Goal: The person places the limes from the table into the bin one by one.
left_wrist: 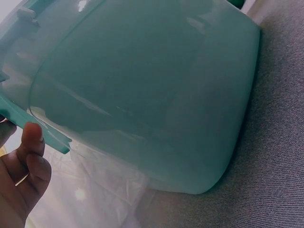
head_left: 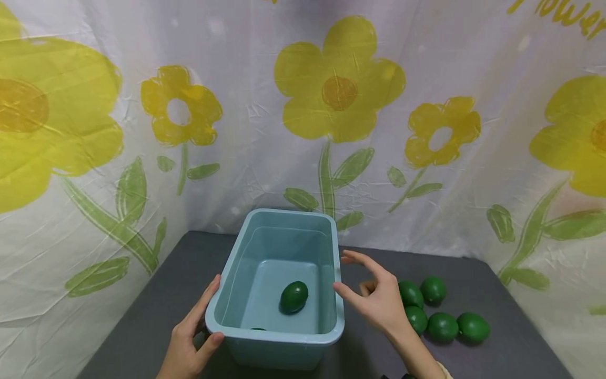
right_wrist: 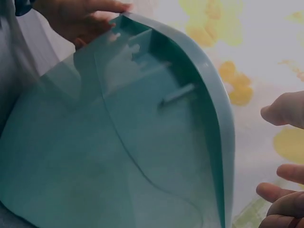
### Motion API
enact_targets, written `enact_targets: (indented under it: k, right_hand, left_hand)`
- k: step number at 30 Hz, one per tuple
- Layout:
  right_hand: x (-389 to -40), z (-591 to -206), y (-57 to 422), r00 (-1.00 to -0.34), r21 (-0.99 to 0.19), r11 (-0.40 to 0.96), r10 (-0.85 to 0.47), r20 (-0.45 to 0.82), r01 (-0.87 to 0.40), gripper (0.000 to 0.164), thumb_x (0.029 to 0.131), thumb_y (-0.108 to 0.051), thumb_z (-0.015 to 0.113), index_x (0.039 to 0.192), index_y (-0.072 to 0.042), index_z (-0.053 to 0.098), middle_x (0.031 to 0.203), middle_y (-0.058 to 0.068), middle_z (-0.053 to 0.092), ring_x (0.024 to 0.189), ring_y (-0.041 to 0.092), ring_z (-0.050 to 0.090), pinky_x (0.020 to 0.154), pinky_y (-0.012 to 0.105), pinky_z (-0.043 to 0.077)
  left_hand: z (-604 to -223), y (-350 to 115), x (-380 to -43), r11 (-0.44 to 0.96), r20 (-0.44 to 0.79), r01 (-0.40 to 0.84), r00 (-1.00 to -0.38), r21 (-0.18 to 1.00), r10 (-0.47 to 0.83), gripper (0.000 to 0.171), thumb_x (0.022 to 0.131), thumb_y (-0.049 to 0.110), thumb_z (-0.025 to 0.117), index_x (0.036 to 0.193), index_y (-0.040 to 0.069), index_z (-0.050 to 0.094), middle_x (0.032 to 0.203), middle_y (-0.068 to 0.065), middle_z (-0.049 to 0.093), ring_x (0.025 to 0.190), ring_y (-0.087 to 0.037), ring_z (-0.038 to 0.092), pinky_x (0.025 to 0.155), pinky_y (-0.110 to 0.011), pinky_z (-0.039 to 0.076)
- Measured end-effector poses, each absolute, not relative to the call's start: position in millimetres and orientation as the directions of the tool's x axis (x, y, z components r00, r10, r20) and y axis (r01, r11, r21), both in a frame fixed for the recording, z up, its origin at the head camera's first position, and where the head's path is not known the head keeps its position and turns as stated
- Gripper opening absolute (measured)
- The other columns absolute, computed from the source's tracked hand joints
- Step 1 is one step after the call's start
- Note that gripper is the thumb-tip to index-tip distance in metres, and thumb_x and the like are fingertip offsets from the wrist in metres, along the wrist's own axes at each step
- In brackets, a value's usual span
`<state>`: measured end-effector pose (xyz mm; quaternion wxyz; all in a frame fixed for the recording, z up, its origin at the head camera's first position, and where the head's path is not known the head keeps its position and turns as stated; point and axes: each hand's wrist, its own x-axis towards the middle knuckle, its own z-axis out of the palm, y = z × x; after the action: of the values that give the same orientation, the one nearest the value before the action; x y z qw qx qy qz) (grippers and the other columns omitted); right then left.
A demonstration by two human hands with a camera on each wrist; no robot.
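A light blue plastic bin (head_left: 284, 350) stands on the dark table in front of me. On its floor lies a smooth, dark green oval fruit (head_left: 294, 297); a sliver of another green one (head_left: 258, 329) shows behind the front wall. My left hand (head_left: 191, 331) holds the near left corner, thumb on the front rim and fingers along the left side. In the left wrist view, fingers (left_wrist: 33, 135) bend below the rim. Beside the right rim is my right hand (head_left: 376, 295), its thumb tip close to the edge and its fingers spread, with nothing in them.
Several more dark green fruits (head_left: 442, 327) lie grouped on the table right of the bin, partly behind the right hand and forearm. A white cloth (head_left: 251, 152) printed with yellow flowers hangs around the grey table top (head_left: 175, 287).
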<state>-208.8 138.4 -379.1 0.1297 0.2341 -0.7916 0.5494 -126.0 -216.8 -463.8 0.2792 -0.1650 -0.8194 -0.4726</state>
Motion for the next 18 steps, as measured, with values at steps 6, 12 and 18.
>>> enact_targets:
  k: [6, 12, 18]
  right_hand:
    - [-210.5, -381.8, 151.7, -0.877, -0.812, 0.332, -0.179, 0.445, -0.480, 0.056, 0.089, -0.012, 0.087, 0.139, -0.023, 0.067, 0.127, 0.002, 0.071, 0.039, -0.003, 0.025, 0.036, 0.025, 0.029]
    - [-209.7, -385.3, 165.5, -0.889, -0.813, 0.362, -0.144, 0.435, -0.456, 0.056, 0.089, -0.012, 0.086, 0.141, -0.021, 0.066, 0.129, 0.002, 0.070, 0.039, -0.003, 0.025, 0.036, 0.027, 0.031]
    - [-209.7, -386.5, 177.9, -0.897, -0.819, 0.370, -0.119, 0.426, -0.438, 0.056, 0.091, -0.011, 0.085, 0.142, -0.019, 0.065, 0.130, 0.011, 0.069, 0.039, -0.002, 0.025, 0.037, 0.028, 0.033]
  left_hand:
    - [-462.2, -216.4, -125.1, 0.511, 0.576, 0.491, -0.817, 0.705, -0.010, 0.086, 0.093, 0.003, 0.073, 0.168, 0.017, 0.034, 0.171, -0.001, 0.038, 0.142, 0.009, 0.041, 0.092, -0.011, 0.050]
    - [-464.4, -216.4, -123.9, 0.508, 0.578, 0.495, -0.816, 0.705, -0.007, 0.087, 0.092, 0.000, 0.073, 0.168, 0.015, 0.034, 0.171, -0.002, 0.038, 0.143, 0.009, 0.040, 0.093, -0.010, 0.049]
    - [-462.7, -214.2, -123.3, 0.498, 0.585, 0.496, -0.810, 0.711, -0.029, 0.085, 0.092, 0.003, 0.074, 0.167, 0.018, 0.037, 0.169, 0.000, 0.041, 0.139, 0.008, 0.045, 0.090, -0.010, 0.050]
